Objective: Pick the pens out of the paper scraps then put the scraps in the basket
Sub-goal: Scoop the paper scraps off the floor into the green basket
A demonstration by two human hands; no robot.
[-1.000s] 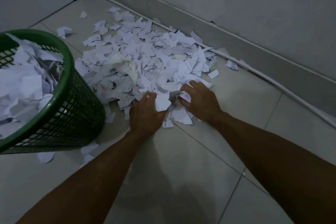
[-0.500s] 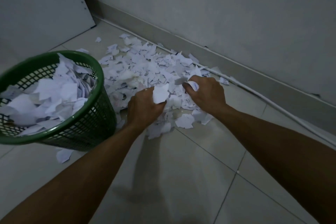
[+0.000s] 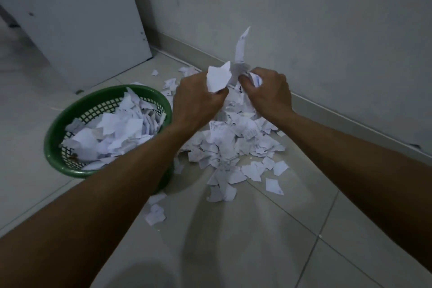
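Both hands are up off the floor now: left hand [image 3: 198, 98] and right hand [image 3: 266, 93] curl tight around a shared clump of scraps [image 3: 218, 78], above the floor pile [image 3: 233, 145]. Green basket [image 3: 53, 128] sits left, half full.

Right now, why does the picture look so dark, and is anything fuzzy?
Head view: the room is dim, so the wall and floor look grey. Soft arm shadows fall on the floor below the scraps. The near forearms look slightly smeared; the basket and both hands, left and right, gripping scraps, stay fairly sharp. The wide lens bends the edges.
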